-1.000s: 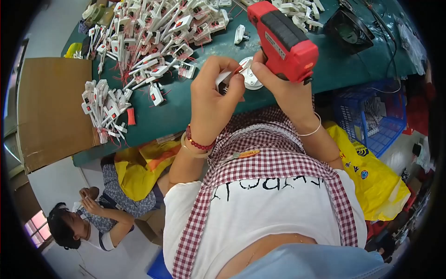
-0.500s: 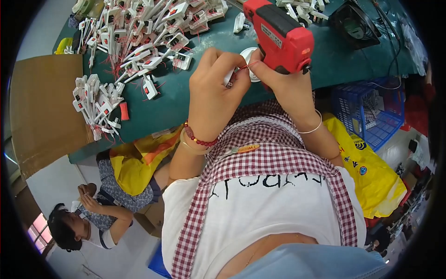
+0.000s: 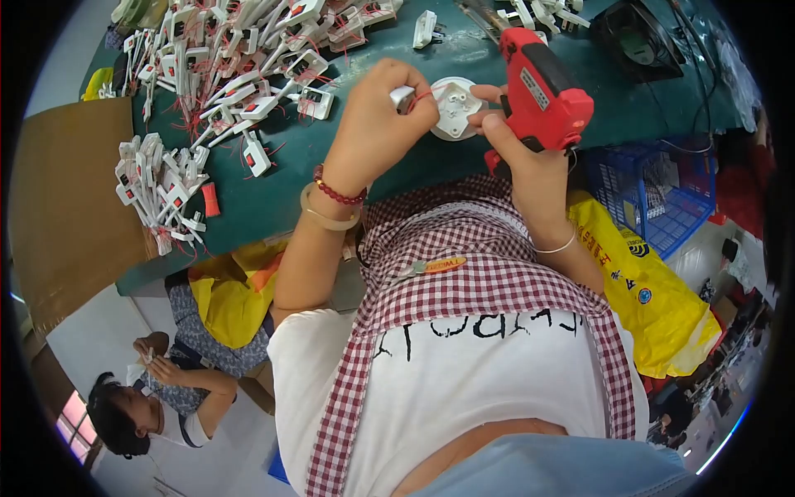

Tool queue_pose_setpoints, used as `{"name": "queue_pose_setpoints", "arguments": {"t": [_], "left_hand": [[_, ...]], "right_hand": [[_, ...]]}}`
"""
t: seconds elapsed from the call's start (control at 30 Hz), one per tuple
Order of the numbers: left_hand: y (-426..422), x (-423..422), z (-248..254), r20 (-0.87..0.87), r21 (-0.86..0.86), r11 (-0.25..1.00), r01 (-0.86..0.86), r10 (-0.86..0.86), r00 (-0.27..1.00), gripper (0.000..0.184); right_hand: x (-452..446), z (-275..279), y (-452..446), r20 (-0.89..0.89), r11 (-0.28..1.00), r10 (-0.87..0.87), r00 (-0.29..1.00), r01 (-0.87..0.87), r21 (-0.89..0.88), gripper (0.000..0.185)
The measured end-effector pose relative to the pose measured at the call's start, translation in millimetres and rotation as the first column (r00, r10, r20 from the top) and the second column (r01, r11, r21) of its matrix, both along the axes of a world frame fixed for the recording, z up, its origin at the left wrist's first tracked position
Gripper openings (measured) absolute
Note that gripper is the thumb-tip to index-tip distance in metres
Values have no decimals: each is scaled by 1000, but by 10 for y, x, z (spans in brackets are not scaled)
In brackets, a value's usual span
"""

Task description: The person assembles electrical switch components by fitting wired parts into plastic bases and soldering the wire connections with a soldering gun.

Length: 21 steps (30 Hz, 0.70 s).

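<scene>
Pinching a small white part [image 3: 402, 98] & thin red wire [image 3: 423, 97] btwn thumb and fingers, the L hand [image 3: 377, 120] hung over a green table [image 3: 281, 178], just L of a round white base [image 3: 454, 124]. The R hand [image 3: 530, 166] held a red power tool [image 3: 546, 95], thumb & forefinger apart by the base's R edge (couldn't tell if touching), other fingers partly hidden. Farther off lay a bunch of white pcs [image 3: 161, 186] next to a red tube [image 3: 210, 200], then a big heap [image 3: 240, 70] w/ red wires, a lone white pc [image 3: 424, 29] up ctr & a black box [image 3: 636, 41] far R.
</scene>
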<state>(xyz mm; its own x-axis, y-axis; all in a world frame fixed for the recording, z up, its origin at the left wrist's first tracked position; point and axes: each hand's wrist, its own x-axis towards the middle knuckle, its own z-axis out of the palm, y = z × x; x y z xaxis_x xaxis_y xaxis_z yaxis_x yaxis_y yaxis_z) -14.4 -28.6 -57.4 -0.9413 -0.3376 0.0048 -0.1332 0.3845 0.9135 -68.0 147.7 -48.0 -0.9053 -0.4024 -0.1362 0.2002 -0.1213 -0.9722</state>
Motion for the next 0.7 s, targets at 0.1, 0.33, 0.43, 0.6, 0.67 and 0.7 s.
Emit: {"name": "queue_pose_setpoints", "arguments": {"t": [0.1,0.33,0.43,0.6,0.67,0.7], "left_hand": [[106,-40,-19,19,20,999,25,-25,1000,9],[187,-70,60,34,-177,983,-56,63,997,11],[183,-93,61,13,-249,967,-48,53,998,11],[232,-79,26,-47,-345,936,-77,64,997,11],[238,-74,28,-31,-338,939,-67,60,998,12],[238,-73,25,-32,-333,940,-70,63,998,12]], "right_hand": [[-69,-33,-21,-37,997,74,997,-73,12,35],[-266,-7,74,-13,995,103,995,-103,-4,35],[-139,144,272,4,998,-27,1000,27,52,36],[43,308,875,60,996,-16,998,10,91,40],[99,295,1081,86,995,44,995,-52,89,42],[131,302,1141,111,990,103,988,-113,82,44]]}}
